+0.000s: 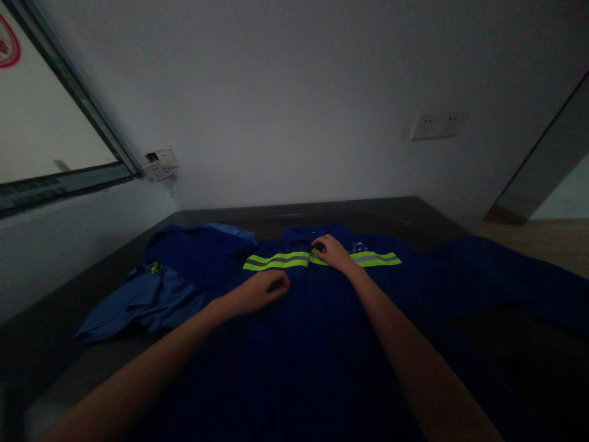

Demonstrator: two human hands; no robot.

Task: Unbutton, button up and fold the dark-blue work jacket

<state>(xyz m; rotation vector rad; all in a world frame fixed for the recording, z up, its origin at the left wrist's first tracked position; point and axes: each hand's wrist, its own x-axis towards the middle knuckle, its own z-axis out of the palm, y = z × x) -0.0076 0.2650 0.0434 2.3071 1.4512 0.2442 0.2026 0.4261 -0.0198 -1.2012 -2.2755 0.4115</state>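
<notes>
A dark blue work jacket [317,319] lies spread front side up, its collar [317,233] at the far end. A yellow-green and grey reflective band [276,261] crosses its chest. My right hand [332,252] is at the front opening just below the collar, with curled fingers pinching the jacket at the band. My left hand [267,288] is over the chest below the band, to the left of the opening. Its thumb and fingers curl together; whatever may be between them is hidden. The lower part of the jacket is very dark.
Bunched blue clothing [175,288] lies at the left on the dark table [391,212]. One sleeve [506,270] stretches out to the right. Behind the table rises a pale wall [294,110] with sockets [437,124]. A window frame [69,184] is at the left.
</notes>
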